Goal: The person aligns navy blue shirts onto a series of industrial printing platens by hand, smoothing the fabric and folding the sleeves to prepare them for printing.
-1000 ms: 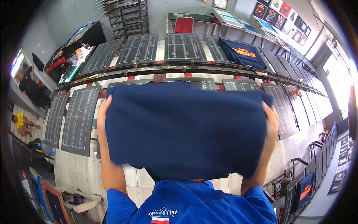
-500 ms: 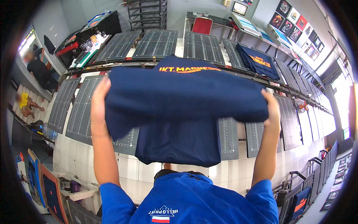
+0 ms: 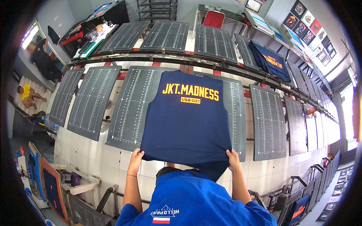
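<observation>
A navy blue shirt piece (image 3: 186, 126), sleeveless in outline, lies spread over a wide dark printing board (image 3: 126, 113) marked with white grid lines. Yellow block lettering and a small yellow label run across its upper part. My left hand (image 3: 137, 156) pinches the near left corner of the cloth. At the near right corner my right hand (image 3: 233, 159) grips the hem, and a fold of fabric hangs down beside it. Both hands are just off the board's near edge.
Similar gridded boards (image 3: 269, 124) stand in rows on metal rails (image 3: 151, 58). Folded navy shirts (image 3: 273, 64) lie on a far right board. A red chair (image 3: 213, 19) stands at the back. Two people (image 3: 44, 60) are at the far left, one standing, one sitting on steps.
The shirt piece, held up and bunched between my raised hands before, now lies flat on the board with its print showing. Both hands have come down and closer together at its near edge.
</observation>
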Available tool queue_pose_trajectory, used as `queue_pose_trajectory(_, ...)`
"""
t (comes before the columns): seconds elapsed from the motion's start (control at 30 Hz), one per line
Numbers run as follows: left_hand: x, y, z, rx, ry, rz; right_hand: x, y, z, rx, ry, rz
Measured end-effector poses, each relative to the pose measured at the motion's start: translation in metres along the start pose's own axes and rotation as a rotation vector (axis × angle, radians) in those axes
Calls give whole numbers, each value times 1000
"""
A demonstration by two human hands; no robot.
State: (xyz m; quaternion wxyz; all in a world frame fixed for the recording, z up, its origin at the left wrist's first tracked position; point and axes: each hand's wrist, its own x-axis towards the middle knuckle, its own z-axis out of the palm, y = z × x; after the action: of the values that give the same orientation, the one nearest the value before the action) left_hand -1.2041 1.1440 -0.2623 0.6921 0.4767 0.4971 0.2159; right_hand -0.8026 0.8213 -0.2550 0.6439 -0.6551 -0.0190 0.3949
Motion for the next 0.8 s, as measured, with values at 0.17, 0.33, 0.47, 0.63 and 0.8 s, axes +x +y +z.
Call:
queue_pose_trajectory(0.17,-9,0,3,11,41,-18,0,12,-13,13,-26,-23)
queue_pose_trajectory(0.33,-5,-9,-1,315,89,7,9,29,-36,-562,123,-70)
queue_pose_trajectory(0.47,15,27,23,959,364,255,2,-40,14,-1219,300,-38)
queue_pose_trajectory(0.63,100,80,84,1238,459,280,80,-77,66,-1170,399,-77)
queue_pose_trajectory(0.8,125,76,101,1098,347,172,118,-69,47,-1048,187,12)
